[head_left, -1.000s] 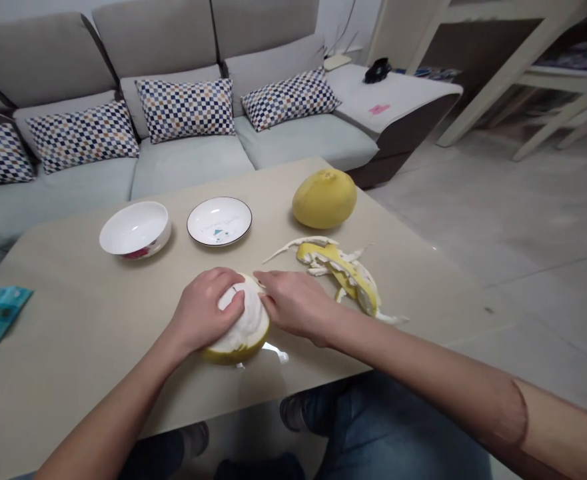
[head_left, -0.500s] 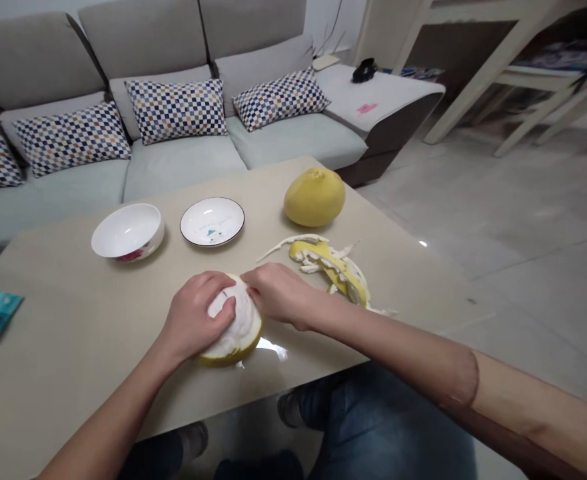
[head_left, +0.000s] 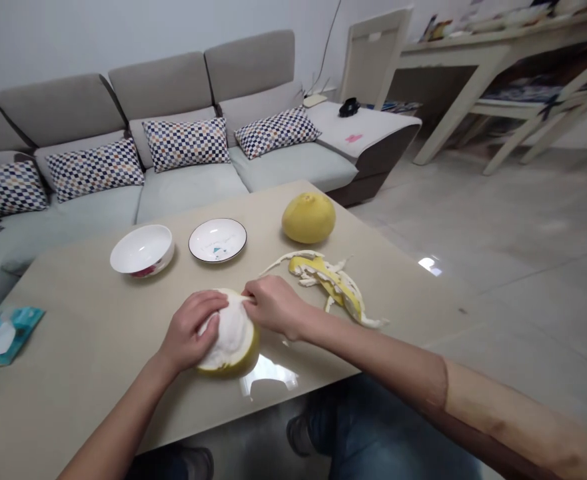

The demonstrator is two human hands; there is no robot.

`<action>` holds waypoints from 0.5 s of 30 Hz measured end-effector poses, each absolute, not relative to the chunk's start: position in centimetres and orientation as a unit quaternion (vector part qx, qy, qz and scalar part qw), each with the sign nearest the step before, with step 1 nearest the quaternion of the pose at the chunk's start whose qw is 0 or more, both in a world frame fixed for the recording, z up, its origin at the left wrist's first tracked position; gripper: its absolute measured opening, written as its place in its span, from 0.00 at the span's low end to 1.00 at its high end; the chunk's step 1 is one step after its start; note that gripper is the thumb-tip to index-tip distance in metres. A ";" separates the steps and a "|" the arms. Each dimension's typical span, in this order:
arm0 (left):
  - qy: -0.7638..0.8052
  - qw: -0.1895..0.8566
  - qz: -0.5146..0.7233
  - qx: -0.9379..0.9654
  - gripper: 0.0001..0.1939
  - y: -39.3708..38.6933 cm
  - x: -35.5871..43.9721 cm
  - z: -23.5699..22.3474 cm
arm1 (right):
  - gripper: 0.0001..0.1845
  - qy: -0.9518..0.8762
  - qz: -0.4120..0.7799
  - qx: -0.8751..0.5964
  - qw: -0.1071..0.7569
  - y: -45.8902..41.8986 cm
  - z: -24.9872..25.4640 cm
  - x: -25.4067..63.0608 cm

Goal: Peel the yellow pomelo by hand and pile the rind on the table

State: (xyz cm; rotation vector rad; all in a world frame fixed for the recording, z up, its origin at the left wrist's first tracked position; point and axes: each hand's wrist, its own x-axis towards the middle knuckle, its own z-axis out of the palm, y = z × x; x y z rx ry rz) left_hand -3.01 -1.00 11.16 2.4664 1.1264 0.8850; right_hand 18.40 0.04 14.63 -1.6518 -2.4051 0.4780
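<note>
1. Okay, so the left hand (head_left: 190, 330) is clamping the half-peeled pomelo (head_left: 230, 333), with its fingers wrapped closed over the white pith.
2. The right hand (head_left: 273, 307) is gripping the same fruit, its fingertips (head_left: 247, 298) pinching at the top edge around 12 o'clock.
3. The pomelo is sitting on the beige tabletop (head_left: 83, 333) near the side closest to the person, with yellow rind showing along its lower edge.
4. Torn strips of pomelo peel (head_left: 328, 280) are lying at about 2 o'clock, just beside the right hand.
5. A whole yellow pomelo (head_left: 308, 218) is sitting at 1 o'clock, with a white plate (head_left: 218, 240) at 12 and a white bowl (head_left: 142, 250) at 11.
6. A teal packet (head_left: 3, 337) is lying at 9 o'clock, and a grey sofa (head_left: 183, 203) with checkered cushions (head_left: 186, 145) is standing beyond the tabletop.
</note>
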 end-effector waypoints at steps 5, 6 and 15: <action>0.586 0.060 0.313 0.745 0.23 -3.8 -4.6 9.0 | 0.12 -0.819 0.151 -0.551 0.052 -3.1 15.2 17.9; 0.598 0.069 0.296 0.742 0.27 -4.5 -4.2 8.7 | 0.12 -0.817 0.155 -0.553 0.049 -3.3 15.1 18.0; 0.486 -0.033 0.261 0.834 0.30 -4.9 -0.7 9.2 | 0.24 -0.807 0.224 -0.544 0.058 -2.3 13.5 19.2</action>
